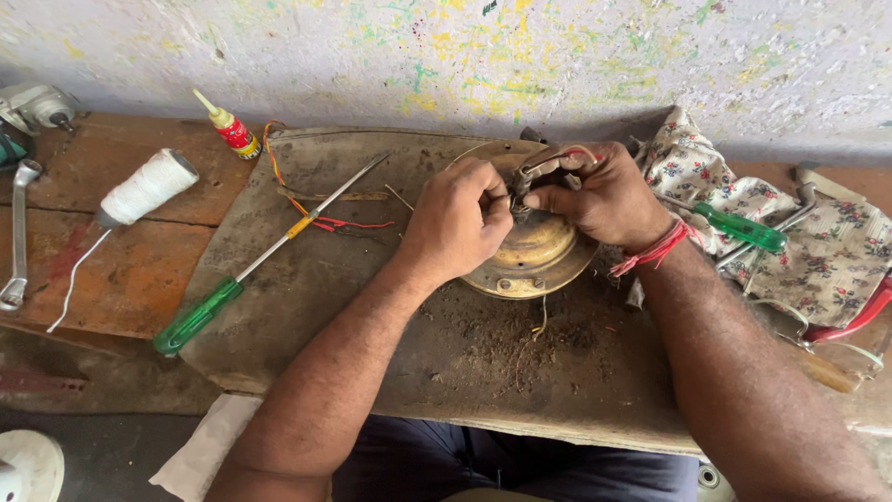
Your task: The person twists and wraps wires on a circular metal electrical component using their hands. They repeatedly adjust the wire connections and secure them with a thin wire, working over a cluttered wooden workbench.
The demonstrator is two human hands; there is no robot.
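Head view: left hand (457,218) curled tight, fingertips pinched on wires at the hub of a round brass-coloured motor housing (534,256), set on a worn leather mat (372,307) across the wooden bench (111,251). Right hand (599,195) closed over the housing's far rim, thumb pressed on a small metal bracket (548,167) (what lay inside the fist hidden). Looked heavy, rigid, steady under its own weight; best gripped by the rim, wires thin and easily snapped. To the left: long green-handled screwdriver (260,260), spool of white thread (147,189), small glue bottle (228,125), spanner (19,232). To the right: floral cloth (836,251) with a second screwdriver (743,228)
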